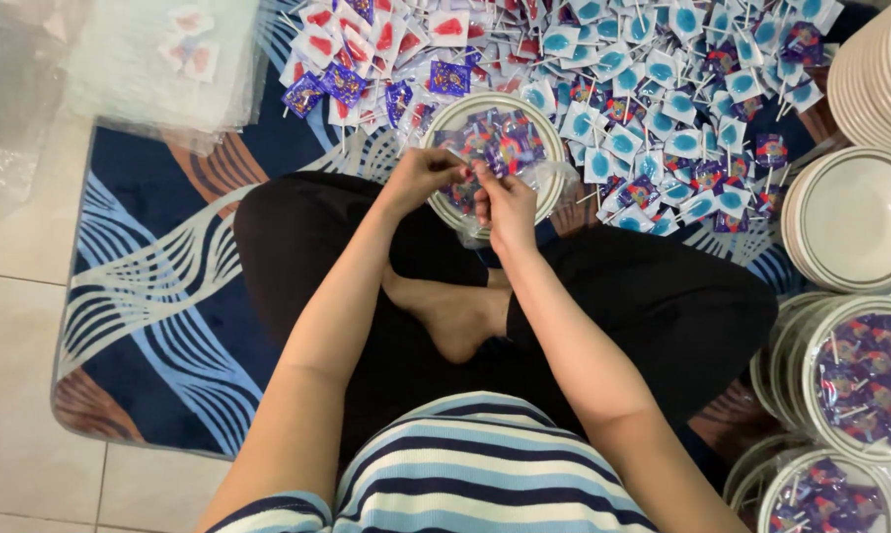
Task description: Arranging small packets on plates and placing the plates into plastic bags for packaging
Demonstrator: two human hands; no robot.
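Observation:
A round white plate filled with purple-wrapped lollipops rests on my crossed legs, partly wrapped in clear plastic film. My left hand pinches the film at the plate's near edge. My right hand grips the same film right beside it, fingers closed. The two hands touch each other over the plate's front rim.
A big heap of blue, red and purple wrapped lollipops lies ahead on a blue patterned rug. Stacks of empty plates stand at right, wrapped filled plates at lower right. Clear plastic bags lie at upper left.

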